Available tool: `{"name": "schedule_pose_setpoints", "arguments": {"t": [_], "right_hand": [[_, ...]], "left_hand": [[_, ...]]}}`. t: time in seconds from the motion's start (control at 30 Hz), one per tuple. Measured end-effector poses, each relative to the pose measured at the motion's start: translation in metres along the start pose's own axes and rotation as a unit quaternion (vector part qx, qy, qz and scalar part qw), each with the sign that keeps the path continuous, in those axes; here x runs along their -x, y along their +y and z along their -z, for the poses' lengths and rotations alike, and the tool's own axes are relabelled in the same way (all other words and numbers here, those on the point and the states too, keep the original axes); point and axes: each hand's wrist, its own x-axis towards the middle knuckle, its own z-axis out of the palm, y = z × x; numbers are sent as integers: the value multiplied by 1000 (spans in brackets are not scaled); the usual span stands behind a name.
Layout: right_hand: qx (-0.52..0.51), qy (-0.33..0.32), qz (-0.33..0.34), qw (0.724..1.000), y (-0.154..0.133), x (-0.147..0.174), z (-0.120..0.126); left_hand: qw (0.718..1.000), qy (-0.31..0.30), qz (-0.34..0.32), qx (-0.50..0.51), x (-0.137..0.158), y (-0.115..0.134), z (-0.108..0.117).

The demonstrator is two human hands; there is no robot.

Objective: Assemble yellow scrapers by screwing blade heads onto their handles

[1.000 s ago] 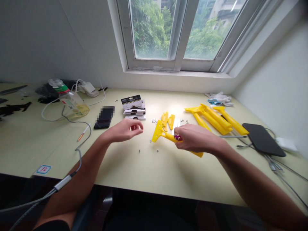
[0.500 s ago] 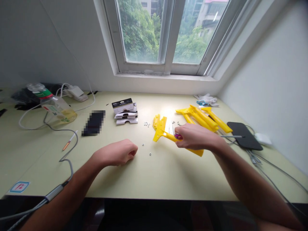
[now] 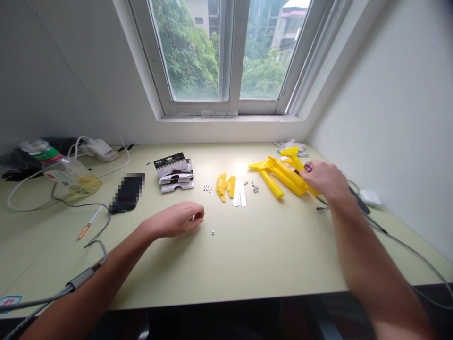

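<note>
My right hand (image 3: 327,179) is closed around the handle of a yellow plastic scraper (image 3: 292,153), at the right end of a group of similar yellow scrapers (image 3: 272,184). A screwdriver's purple-red handle end (image 3: 307,167) also shows in that fist. My left hand (image 3: 184,218) rests low over the table with curled fingers pressed together; whatever they hold is hidden. Just right of it lies one small nut (image 3: 213,233). Two yellow plastic pieces (image 3: 221,186), flat white-silver blades (image 3: 240,194), a cluster of nuts (image 3: 207,188) and small screws (image 3: 255,188) lie farther back.
Stacked black-and-white boxes (image 3: 175,174) stand behind my left hand. Leftward are a dark phone (image 3: 128,192), a cigarette (image 3: 89,224), a bottle of yellow liquid (image 3: 76,177) and grey cables. White gloves (image 3: 295,145), a black pad (image 3: 359,200) and a white adapter (image 3: 371,198) are at right.
My right hand has carried the yellow scraper back and right to the other scrapers. My left hand has shifted onto the spot of one loose nut, which no longer shows. The view has turned slightly.
</note>
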Motion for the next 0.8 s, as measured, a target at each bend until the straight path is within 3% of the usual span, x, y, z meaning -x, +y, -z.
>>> {"name": "schedule_pose_setpoints", "arguments": {"t": [0.13,0.3,0.43,0.53,0.67,0.8], "right_hand": [[4,-32,-43,999,7,-8,-9],[0,-50,-50,997,8,-12,-14],[-16,25,-27,999,1,0,-8],[-26,105,16,994,-13,16,-4],[-50,217,114,968,-37,36,-11],[-84,256,210,940,-58,49,-23]], "left_hand": [[998,24,-57,-12,-34,10,-3],[985,63,-113,-118,-102,38,-9],[970,101,-127,-183,-154,56,-17],[968,105,-129,-188,-177,61,-22],[967,112,-132,-188,-174,56,-18],[958,212,-136,-139,-126,35,-4]]}}
